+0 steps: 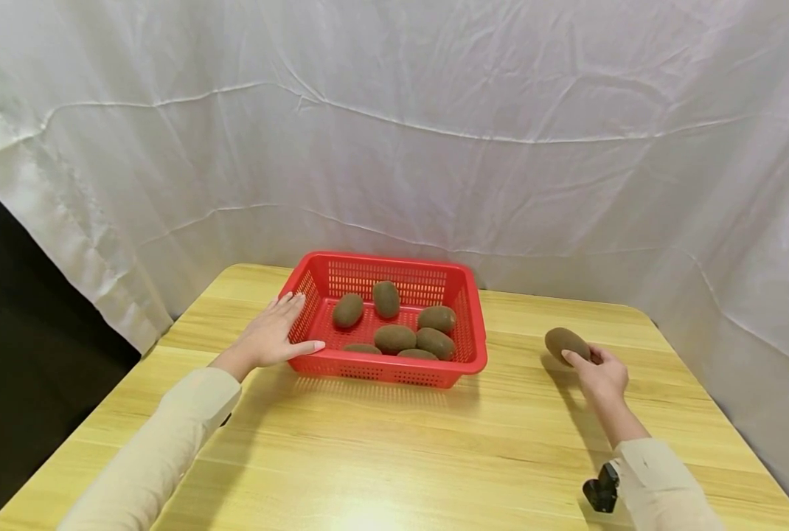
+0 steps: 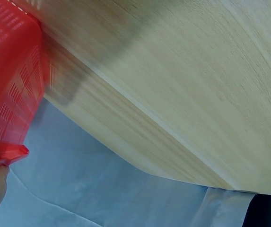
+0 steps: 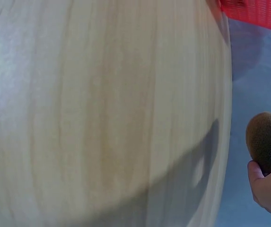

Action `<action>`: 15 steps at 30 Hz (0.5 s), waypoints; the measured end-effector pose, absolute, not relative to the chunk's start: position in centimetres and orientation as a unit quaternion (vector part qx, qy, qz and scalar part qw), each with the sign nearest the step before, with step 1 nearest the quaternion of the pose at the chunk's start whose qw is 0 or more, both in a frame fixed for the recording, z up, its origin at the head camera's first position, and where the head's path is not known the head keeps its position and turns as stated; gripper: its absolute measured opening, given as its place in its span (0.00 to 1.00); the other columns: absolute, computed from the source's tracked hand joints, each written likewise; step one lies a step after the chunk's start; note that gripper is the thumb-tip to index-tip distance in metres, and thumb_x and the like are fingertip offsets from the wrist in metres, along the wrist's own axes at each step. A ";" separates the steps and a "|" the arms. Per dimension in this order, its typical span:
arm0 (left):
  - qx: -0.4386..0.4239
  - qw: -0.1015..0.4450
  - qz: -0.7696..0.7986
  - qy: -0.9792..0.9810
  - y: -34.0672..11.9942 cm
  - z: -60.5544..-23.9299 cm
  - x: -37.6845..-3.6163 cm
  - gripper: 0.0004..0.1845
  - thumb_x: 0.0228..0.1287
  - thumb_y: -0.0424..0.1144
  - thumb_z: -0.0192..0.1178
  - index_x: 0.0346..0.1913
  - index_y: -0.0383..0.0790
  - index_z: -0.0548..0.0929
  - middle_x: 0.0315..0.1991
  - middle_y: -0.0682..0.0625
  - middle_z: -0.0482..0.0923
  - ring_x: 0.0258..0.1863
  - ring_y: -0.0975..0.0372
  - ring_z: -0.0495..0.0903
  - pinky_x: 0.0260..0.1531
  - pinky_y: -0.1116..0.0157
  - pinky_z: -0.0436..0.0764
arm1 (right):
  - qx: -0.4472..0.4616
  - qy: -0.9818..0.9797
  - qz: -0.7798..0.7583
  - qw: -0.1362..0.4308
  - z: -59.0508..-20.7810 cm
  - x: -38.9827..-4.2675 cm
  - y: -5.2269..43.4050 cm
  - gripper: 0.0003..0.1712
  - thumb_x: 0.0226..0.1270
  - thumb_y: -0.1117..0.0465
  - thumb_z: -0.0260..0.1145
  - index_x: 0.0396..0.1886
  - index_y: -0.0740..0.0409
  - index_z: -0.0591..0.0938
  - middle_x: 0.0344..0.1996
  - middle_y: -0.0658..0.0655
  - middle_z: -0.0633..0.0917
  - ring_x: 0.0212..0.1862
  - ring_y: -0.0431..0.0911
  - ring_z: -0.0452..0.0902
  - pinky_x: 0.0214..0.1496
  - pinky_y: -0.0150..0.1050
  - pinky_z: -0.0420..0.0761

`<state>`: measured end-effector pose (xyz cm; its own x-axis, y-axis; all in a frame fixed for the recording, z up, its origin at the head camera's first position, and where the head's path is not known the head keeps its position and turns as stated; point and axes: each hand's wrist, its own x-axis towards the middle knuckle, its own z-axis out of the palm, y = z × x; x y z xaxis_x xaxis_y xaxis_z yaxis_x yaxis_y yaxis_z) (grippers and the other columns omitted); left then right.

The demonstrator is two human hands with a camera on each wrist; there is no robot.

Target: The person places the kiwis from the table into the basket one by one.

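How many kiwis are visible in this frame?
8. Seven lie in the red basket: two at the back, three across the middle, two partly hidden behind the front wall. One kiwi is held by the right hand. More may be hidden.

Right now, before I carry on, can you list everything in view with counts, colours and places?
Red perforated plastic basket: one, red, middle of the table toward its far edge.
Brown fuzzy kiwifruits in the basket: seven visible, brown, lying loose on the basket floor.
Brown fuzzy kiwifruit outside: one, brown, right of the basket, held in the right hand.
Light wooden table: one, pale yellow wood grain.
White cloth backdrop: one, white, wrinkled, behind and beside the table.
Left hand: straight fingers resting against the basket's left wall.
Right hand: fingers grip the outside kiwifruit.
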<state>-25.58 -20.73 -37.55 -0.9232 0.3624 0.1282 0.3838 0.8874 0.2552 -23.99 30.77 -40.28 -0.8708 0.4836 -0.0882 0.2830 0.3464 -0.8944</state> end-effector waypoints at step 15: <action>-0.194 0.043 -0.137 -0.971 -20.7 -37.5 -25.5 0.52 0.56 0.65 0.53 0.69 0.26 0.52 0.71 0.34 0.50 0.72 0.43 0.47 0.72 0.48 0.46 | -0.215 -0.821 0.522 0.084 -38.4 -24.1 30.2 0.38 0.61 0.49 0.62 0.67 0.63 0.64 0.64 0.63 0.69 0.52 0.41 0.69 0.34 0.13 0.68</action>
